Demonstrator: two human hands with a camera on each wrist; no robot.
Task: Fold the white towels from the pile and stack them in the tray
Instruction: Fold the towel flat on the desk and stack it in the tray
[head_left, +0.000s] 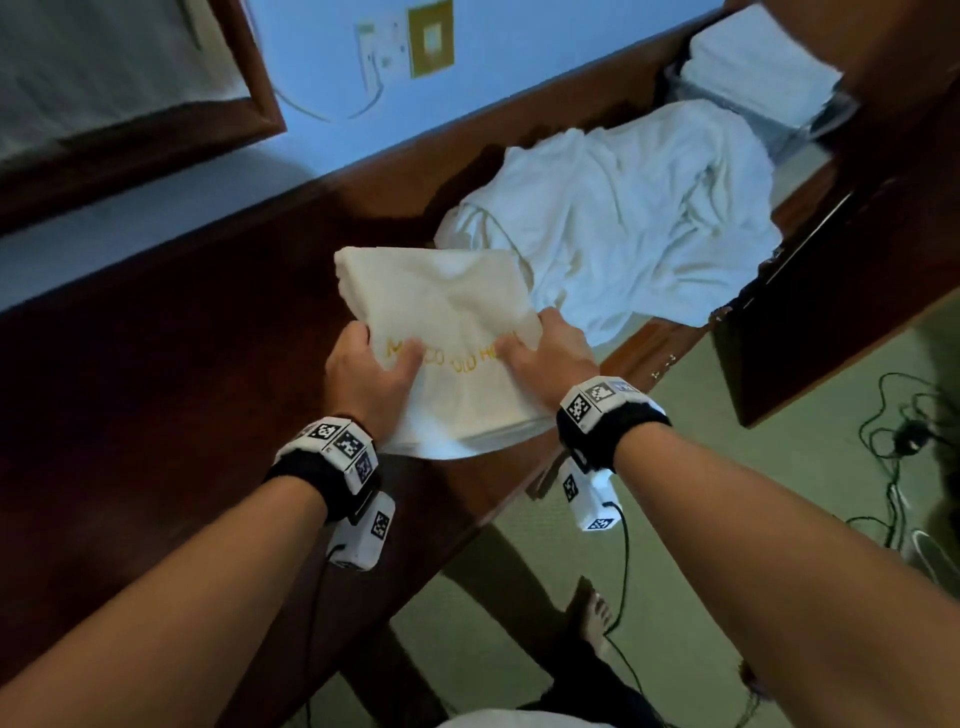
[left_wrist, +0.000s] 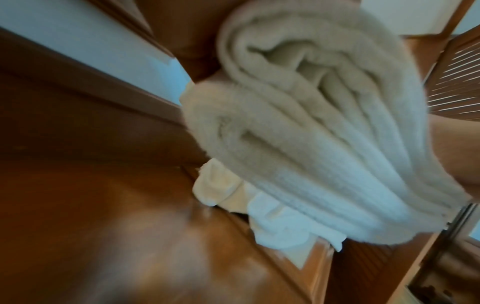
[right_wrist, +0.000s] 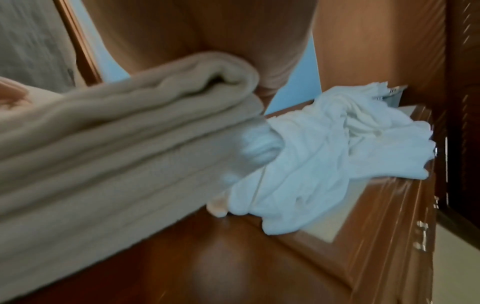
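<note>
1. Both hands have the folded towel held up off the table, one hand on each side near its close end.
2. Left hand: thumb lies on top of the towel, right over the yellow lettering, and the other fingers go underneath, so it's clamped on the left edge.
3. Right hand: same deal on the right edge, thumb on top, fingers tucked below, pinching the towel.
4. In the left wrist view the towel shows up as a thick bundle of stacked layers, fold edges facing the camera. Pretty blurry though.
5. The right wrist view shows the towel from the side, several layers thick, with the palm above it. Fingertips can't really be made out there.
6. The pile of loose white towels sits crumpled on the table just beyond the folded one, part of it hanging over the front edge. It also shows in the wrist views.
7. The tray is at the far right end of the table, just behind the pile, with folded white towels already stacked in it.
8. Other stuff: a framed mirror on the blue wall, a wall socket, black cables on the green floor, and a bare foot down below.
</note>
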